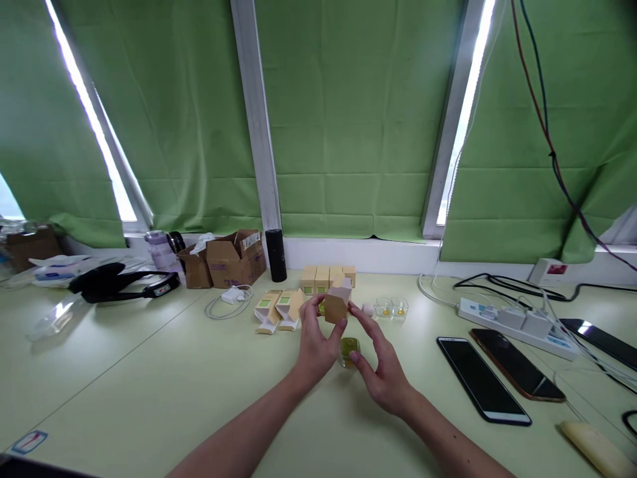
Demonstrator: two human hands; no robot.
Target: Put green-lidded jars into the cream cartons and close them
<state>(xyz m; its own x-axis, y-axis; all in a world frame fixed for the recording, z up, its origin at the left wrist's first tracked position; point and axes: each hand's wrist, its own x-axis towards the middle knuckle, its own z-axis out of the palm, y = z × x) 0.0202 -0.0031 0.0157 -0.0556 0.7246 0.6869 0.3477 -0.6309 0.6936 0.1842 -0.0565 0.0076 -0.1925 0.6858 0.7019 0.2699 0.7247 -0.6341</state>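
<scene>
Above the table, my left hand [319, 335] grips a small kraft-coloured box [336, 309] between thumb and fingers, its pale flap raised at the top. The fingers of my right hand [381, 365] are spread, with the index fingertip at the box's right side and the thumb beside a small glass jar [350, 345] with a green top. That jar stands on the table below the box. Two open kraft boxes [279, 309] with green labels lie to the left. Behind stands a row of closed boxes [322, 275]. Small clear glass cups [391, 307] holding something yellow are at the right.
On the right lie two phones [484, 380] [517, 364] and a power strip [517, 326] with cables. A black cylinder [275, 255], cardboard cartons [236, 259] and a white charger [233, 295] are at the back left. A black headset [122, 284] lies farther left.
</scene>
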